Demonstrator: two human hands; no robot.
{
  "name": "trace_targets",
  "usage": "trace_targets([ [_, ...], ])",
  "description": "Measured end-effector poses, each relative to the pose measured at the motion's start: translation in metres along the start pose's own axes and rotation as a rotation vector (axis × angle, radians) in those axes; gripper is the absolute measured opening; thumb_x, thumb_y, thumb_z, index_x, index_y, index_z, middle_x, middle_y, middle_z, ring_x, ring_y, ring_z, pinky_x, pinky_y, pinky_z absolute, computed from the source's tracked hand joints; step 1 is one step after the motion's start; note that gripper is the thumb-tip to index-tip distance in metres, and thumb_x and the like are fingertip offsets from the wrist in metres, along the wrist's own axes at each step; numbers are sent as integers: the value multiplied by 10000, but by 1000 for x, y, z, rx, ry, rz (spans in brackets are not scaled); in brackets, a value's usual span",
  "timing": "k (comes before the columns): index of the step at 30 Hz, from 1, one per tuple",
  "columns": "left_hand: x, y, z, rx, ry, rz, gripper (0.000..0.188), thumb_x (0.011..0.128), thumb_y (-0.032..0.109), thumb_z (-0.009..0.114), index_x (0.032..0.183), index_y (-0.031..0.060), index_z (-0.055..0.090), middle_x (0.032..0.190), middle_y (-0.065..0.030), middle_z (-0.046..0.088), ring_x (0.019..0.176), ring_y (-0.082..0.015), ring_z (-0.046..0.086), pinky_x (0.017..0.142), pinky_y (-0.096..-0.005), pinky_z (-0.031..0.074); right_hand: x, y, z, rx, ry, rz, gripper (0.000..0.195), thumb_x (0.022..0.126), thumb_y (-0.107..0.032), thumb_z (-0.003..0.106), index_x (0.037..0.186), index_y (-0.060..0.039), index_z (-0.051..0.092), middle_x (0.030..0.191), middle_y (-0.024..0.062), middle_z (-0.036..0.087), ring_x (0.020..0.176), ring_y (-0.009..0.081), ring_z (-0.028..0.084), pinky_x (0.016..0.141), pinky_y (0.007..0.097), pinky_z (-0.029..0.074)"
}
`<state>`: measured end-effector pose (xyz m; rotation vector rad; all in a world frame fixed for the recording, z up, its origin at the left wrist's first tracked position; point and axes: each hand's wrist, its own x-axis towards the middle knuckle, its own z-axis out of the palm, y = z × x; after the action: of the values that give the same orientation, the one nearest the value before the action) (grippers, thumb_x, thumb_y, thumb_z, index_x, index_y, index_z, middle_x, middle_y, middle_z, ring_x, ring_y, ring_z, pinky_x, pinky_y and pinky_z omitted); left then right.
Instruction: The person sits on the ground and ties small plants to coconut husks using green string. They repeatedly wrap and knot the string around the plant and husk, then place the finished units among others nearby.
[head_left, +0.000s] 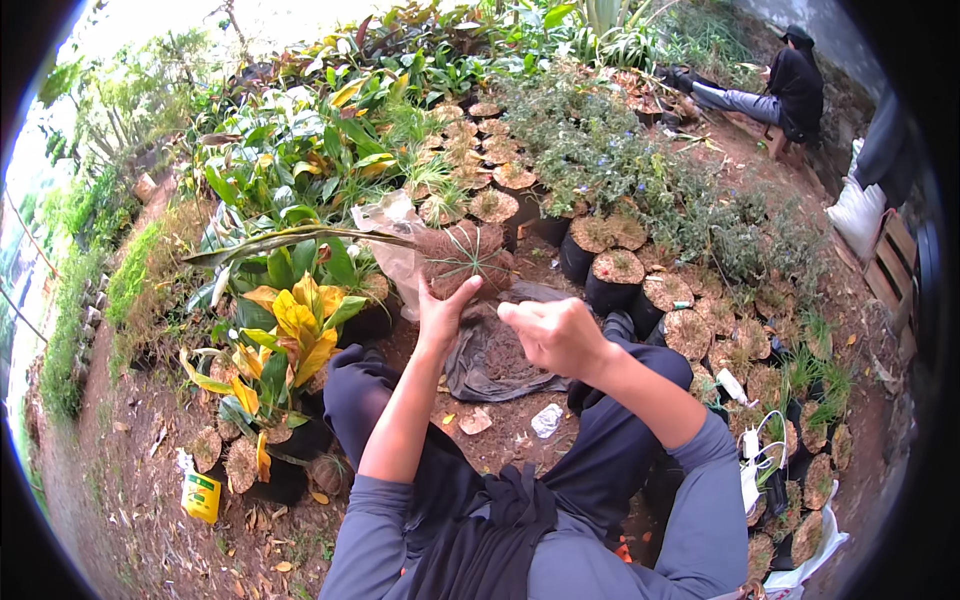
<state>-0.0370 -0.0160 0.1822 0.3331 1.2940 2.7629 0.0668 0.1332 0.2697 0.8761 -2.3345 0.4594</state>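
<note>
My left hand (444, 311) holds up a round ball of brown coir fibre (457, 259), wound with green string (474, 261) that crosses in a star on the side facing me. A long, partly withered leaf (300, 238) sticks out of the ball to the left. My right hand (559, 337) is closed just right of the ball, fingertips pinched; a thin strand seems to run from them towards it, too fine to be sure. Below the hands, a dark plastic sheet (472, 367) on the ground bears loose brown fibre (517, 352).
Black grow bags (615, 281) topped with pale chips stand ahead and to the right. Leafy plants (300, 322) crowd the left, near a yellow container (201, 496). Crumpled foil (547, 420) lies between my legs. A person (796, 94) sits at the upper right, near a white sack (859, 214) and wooden crate (892, 262).
</note>
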Motion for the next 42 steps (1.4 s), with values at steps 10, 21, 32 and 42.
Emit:
trace_targets([
  [10,-13,5,12,180,-181,-30,803,622,35,815,1274,35,347,1179,-93,530,1072,-192,530,947,-337,429,52,35,-36,-213,46,-57,232,729,-58,563,960,-80,576,695,57,594,613,224,618,486,329,475],
  [21,-21,19,19,145,-379,-84,850,618,-3,799,1314,31,313,1222,-105,515,1127,-204,510,991,-364,398,69,87,-29,-169,243,2,130,799,-61,584,910,-44,649,870,115,675,772,250,666,695,300,546],
  [32,-29,18,16,1,-356,-158,843,654,30,767,1346,36,285,1260,-100,475,1173,-210,470,1025,-359,353,46,139,32,586,-52,594,77,835,-71,592,851,-7,630,727,-23,590,702,60,510,636,237,432],
  [42,-10,16,13,-100,3,-142,547,796,50,657,1265,78,377,1151,-85,542,1034,-202,558,907,-364,457,-31,52,111,776,121,639,93,848,0,543,896,44,610,763,30,655,708,57,538,611,254,446],
])
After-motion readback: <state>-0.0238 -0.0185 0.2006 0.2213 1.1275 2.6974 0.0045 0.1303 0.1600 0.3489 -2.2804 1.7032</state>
